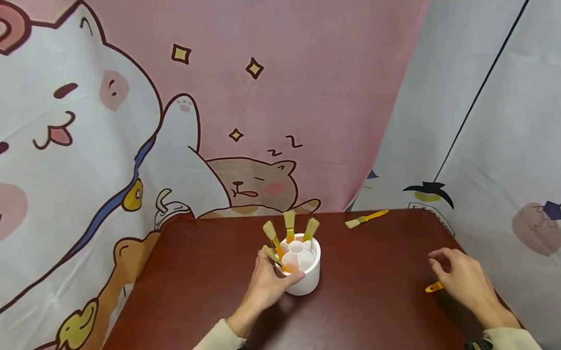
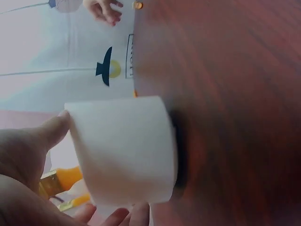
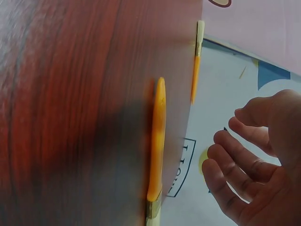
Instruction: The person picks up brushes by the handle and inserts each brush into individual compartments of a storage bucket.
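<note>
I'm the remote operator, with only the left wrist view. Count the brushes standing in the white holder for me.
Observer: The head view shows four brushes in the white holder, bristles up.
Operator: Good. Now tell me what that orange bit near the right hand is.
Observer: It is the handle end of a lone brush; the right wrist view also shows its metal band and part of its bristles.
Operator: Check for any more lying loose.
Observer: Another loose brush lies near the far edge of the table, its bristle end nearer the holder than its handle end.
</note>
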Demonstrator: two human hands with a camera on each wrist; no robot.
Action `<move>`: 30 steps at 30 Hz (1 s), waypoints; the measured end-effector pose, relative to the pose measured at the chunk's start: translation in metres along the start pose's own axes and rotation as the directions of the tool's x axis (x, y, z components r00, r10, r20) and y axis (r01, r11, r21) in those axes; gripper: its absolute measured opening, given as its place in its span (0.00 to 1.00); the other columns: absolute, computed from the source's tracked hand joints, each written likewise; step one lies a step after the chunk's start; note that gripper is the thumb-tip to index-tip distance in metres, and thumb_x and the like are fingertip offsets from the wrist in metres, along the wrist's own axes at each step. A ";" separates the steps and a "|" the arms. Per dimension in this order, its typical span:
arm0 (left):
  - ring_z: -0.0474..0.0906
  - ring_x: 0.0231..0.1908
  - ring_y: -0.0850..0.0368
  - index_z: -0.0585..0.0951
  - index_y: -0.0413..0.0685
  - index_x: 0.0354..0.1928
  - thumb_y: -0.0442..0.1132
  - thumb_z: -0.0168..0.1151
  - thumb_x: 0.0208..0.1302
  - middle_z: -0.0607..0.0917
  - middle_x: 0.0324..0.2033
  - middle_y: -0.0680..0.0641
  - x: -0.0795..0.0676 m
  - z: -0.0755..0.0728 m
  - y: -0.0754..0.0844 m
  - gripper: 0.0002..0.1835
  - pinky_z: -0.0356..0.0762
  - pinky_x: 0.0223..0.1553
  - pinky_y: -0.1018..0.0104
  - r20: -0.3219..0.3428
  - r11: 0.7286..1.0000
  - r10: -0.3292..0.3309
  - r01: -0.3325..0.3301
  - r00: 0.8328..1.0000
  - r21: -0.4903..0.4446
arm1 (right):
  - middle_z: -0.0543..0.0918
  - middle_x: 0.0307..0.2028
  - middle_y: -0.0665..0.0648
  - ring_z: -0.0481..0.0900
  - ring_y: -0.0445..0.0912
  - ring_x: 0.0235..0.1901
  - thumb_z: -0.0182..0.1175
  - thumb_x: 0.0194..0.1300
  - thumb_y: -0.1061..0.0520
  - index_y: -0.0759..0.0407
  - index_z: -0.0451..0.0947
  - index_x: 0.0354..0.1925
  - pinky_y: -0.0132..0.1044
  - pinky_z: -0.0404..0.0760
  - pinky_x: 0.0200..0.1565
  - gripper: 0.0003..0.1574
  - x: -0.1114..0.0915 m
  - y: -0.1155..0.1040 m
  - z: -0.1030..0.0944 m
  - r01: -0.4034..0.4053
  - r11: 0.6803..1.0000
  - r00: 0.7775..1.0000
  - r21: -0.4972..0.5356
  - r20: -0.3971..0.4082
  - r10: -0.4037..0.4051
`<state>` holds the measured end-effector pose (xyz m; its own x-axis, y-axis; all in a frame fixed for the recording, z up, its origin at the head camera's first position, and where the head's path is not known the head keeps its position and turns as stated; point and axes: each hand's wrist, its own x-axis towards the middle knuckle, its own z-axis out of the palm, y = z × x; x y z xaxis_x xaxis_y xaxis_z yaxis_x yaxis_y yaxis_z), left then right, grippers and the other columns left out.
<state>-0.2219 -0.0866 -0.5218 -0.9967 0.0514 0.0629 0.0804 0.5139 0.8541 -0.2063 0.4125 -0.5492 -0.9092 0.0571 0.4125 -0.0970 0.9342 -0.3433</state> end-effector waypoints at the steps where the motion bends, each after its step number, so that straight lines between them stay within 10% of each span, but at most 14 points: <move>1: 0.84 0.65 0.40 0.74 0.41 0.73 0.56 0.93 0.56 0.82 0.63 0.39 0.002 -0.002 -0.001 0.51 0.82 0.70 0.39 0.012 1.000 0.010 -0.010 1.000 0.001 | 0.94 0.44 0.68 0.90 0.66 0.40 0.79 0.72 0.59 0.61 0.92 0.49 0.63 0.84 0.39 0.10 -0.001 0.002 0.000 -0.004 1.000 1.000 -0.001 -0.001 0.004; 10: 0.87 0.69 0.31 0.72 0.34 0.82 0.38 0.84 0.70 0.84 0.73 0.29 0.020 -0.031 -0.005 0.44 0.89 0.68 0.40 0.249 0.985 0.058 -0.015 0.967 -0.173 | 0.94 0.43 0.68 0.87 0.64 0.37 0.78 0.73 0.59 0.60 0.93 0.49 0.62 0.82 0.39 0.09 -0.004 0.019 -0.002 -0.041 0.999 0.999 -0.019 -0.013 0.040; 18: 0.85 0.72 0.26 0.78 0.32 0.76 0.34 0.79 0.74 0.84 0.74 0.28 0.026 -0.044 -0.008 0.33 0.87 0.72 0.36 0.315 0.986 0.060 -0.006 0.947 -0.169 | 0.93 0.46 0.73 0.88 0.72 0.42 0.75 0.76 0.57 0.62 0.92 0.50 0.73 0.82 0.44 0.10 -0.012 0.029 0.001 -0.111 0.994 0.993 -0.024 0.036 0.112; 23: 0.87 0.70 0.29 0.77 0.33 0.77 0.38 0.79 0.76 0.84 0.74 0.30 0.022 -0.042 -0.005 0.34 0.89 0.69 0.40 0.291 0.990 0.037 0.004 0.956 -0.140 | 0.93 0.44 0.71 0.89 0.73 0.42 0.75 0.77 0.57 0.60 0.92 0.49 0.72 0.82 0.42 0.08 -0.015 0.034 0.002 -0.123 0.992 0.992 -0.024 0.030 0.124; 30: 0.87 0.64 0.31 0.73 0.32 0.76 0.53 0.87 0.66 0.80 0.68 0.28 0.000 -0.020 0.010 0.48 0.87 0.66 0.35 0.073 0.999 -0.028 0.027 0.997 0.027 | 0.94 0.45 0.69 0.90 0.65 0.37 0.71 0.79 0.55 0.64 0.91 0.53 0.61 0.82 0.32 0.13 -0.012 0.043 -0.004 -0.224 0.974 0.967 -0.036 0.119 0.226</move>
<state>-0.2216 -0.0983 -0.5033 -0.9951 0.0990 0.0007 0.0541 0.5376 0.8415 -0.1982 0.4536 -0.5660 -0.9491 0.2249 0.2206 0.1235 0.9098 -0.3964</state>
